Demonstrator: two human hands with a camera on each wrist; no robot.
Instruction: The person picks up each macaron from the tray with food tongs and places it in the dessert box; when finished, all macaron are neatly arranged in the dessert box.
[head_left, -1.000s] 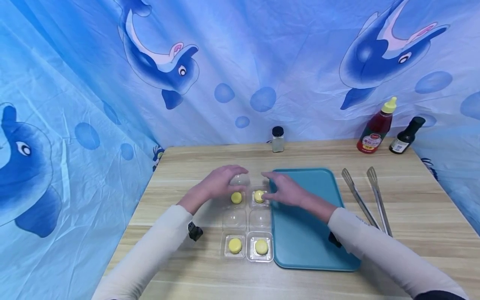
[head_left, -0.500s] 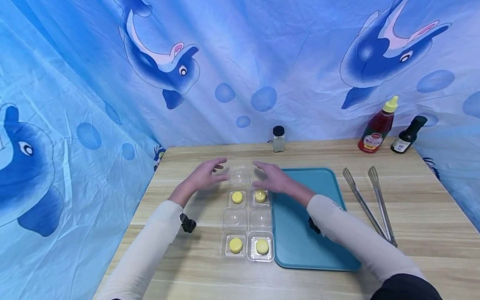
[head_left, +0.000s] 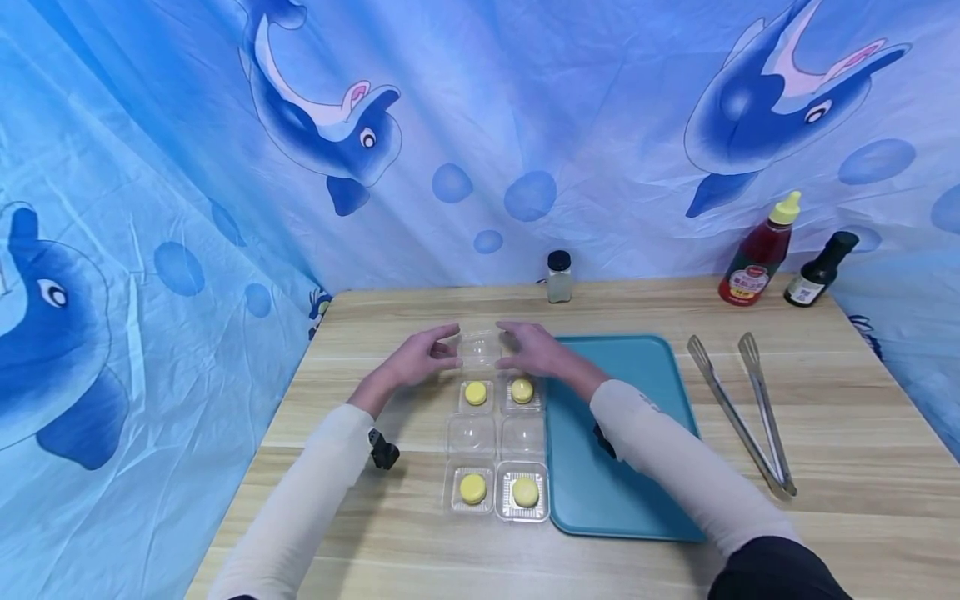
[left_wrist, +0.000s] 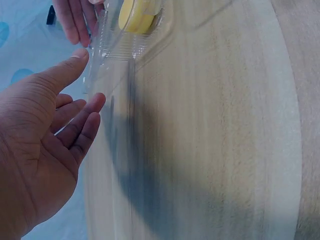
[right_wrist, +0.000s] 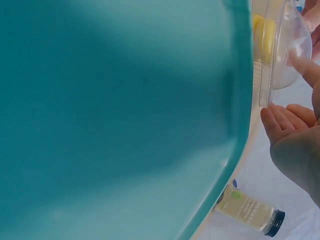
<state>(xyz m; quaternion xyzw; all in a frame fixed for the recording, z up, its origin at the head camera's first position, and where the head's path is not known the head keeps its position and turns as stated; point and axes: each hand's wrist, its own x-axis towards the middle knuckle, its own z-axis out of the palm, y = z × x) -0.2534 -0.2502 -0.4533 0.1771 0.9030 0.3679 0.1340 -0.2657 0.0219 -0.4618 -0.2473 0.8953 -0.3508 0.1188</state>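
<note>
Several small clear plastic boxes hold yellow macarons, one being the back-left macaron (head_left: 476, 392), with their domed lids flipped back. Between my hands stands the back-left box's clear lid (head_left: 480, 350). My left hand (head_left: 423, 357) is at the lid's left, its thumb tip close to the plastic edge; contact cannot be made out. On the other side my right hand (head_left: 531, 350) has its fingertips (right_wrist: 272, 117) at the lid's edge and its thumb over the dome. The back-right macaron (head_left: 522, 390) sits in its box just in front of the right hand.
A teal tray (head_left: 622, 500) lies right of the boxes, under my right forearm. Metal tongs (head_left: 765, 425) lie farther right. A black-capped jar (head_left: 558, 279), a red sauce bottle (head_left: 753, 262) and a dark bottle (head_left: 819, 271) stand along the back, before a blue dolphin curtain (head_left: 615, 125).
Both hands first moved left and spread away from the box lids, then closed in again from either side on the back-left lid. The boxes and macarons stay in place.
</note>
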